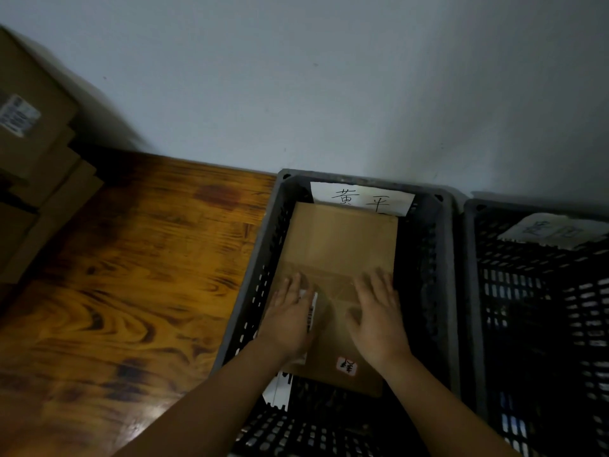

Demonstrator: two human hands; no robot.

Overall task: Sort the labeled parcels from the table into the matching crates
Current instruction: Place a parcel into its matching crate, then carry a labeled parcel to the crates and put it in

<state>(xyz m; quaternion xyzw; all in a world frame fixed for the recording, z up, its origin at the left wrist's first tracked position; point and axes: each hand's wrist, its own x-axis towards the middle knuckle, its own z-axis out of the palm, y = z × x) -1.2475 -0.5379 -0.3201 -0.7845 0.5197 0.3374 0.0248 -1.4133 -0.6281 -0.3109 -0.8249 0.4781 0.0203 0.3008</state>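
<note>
Flat-palmed, left hand (290, 319) and right hand (379, 319) press the brown parcel (339, 245) into the labelled grey crate (449, 291), gripping nothing, probably seating it level.

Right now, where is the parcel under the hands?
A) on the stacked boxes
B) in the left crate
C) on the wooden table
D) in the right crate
B: the left hand and right hand lie flat on the parcel inside the left crate, below its label.
</note>
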